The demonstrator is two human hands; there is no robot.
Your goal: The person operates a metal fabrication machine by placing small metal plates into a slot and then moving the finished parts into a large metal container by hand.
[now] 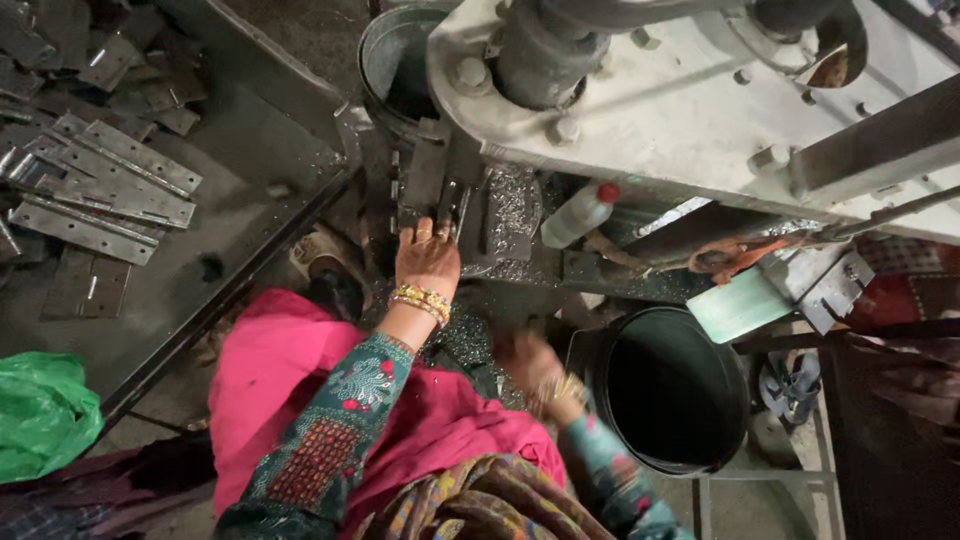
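The person sits low in front of a big grey machine (700,110). The left hand (428,258) reaches up to the dark metal block (425,185) under the machine. Its fingers (425,232) lie flat on the edge of a metal piece there, pressing on it and not wrapped around it. Shiny metal bits (512,205) lie in a pile just beside that spot. The right hand (535,368) is lower down, near the black bucket (672,390). It is blurry, so I cannot tell if it is open or holding something. A small plastic bottle with a red cap (580,213) lies near the block. On the left, a tray (240,200) holds many flat metal hinges (105,190). A green bag (40,410) sits by the tray's corner.
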